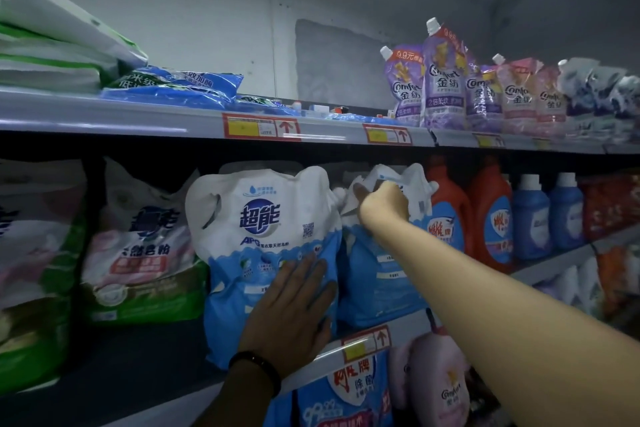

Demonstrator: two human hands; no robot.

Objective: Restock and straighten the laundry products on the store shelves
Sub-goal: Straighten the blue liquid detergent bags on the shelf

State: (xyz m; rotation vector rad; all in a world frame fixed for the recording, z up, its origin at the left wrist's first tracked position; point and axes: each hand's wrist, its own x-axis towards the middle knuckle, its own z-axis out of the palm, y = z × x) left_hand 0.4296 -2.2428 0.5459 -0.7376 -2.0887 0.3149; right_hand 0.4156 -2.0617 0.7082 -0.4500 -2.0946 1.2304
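Presses the left grip [294,305] flat on the blue lower half of the front bag [266,236], fingers straight and spread, with a black wristband [256,367] on the wrist beneath. Front bag upright on the middle shelf [311,366], white top uppermost, lower edge out over the shelf's rail.

Reaches the right grip [384,201] over to the second bag [381,281], which touches the front bag's right side. Pinches that bag's crumpled white top, fingers curled round the fold.

Farther right of the front bag, past the second bag: two red bottles [491,215], then two blue bottles [530,218] with white caps. Touching the front bag's left side: a pink-and-green bag [145,246].

Straight above the front bag, on the rail of the upper shelf [138,118]: a red-and-yellow price tag [261,126]. Above and left of the front bag: flat blue packs [173,87] and a stack of white-and-green bags [52,55]. Above and right of the front bag: purple pouches [443,80] with white spouts, some leaning. Below and right of the front bag: a pink pouch [440,385] on the next shelf down.
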